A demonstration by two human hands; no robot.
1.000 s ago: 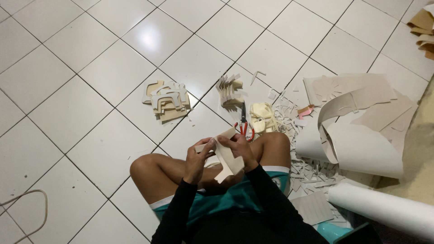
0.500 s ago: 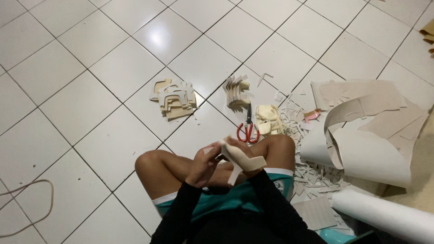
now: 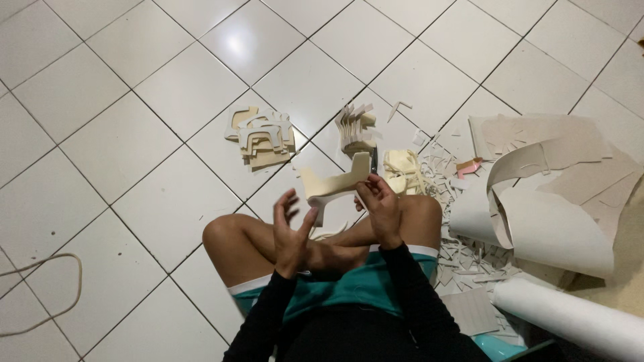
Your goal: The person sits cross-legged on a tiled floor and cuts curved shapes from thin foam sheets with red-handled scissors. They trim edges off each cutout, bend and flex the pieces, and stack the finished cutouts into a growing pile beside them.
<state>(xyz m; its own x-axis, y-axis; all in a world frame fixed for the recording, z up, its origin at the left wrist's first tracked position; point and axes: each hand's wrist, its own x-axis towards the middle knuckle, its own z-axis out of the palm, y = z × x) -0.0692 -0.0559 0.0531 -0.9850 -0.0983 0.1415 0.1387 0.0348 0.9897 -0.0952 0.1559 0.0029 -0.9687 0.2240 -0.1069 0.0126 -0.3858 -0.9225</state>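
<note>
Above crossed legs, right hand (image 3: 382, 208) fingers gripping cream cut-out piece (image 3: 335, 182); left hand (image 3: 290, 231) fingers spread open beside it; stacked cut-outs (image 3: 261, 137) on tiled floor (image 3: 134, 174).

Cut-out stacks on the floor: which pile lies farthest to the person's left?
The flat pile of cream frame-shaped cut-outs; the fanned stack and the pale heap lie further right.

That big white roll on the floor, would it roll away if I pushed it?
Probably. The roll is a long round tube lying flat on smooth tiles, so a sideways push would likely send it rolling. The scraps beside it might stop it soon. It looks like rolled sheet, so probably light and easy to dent.
</note>
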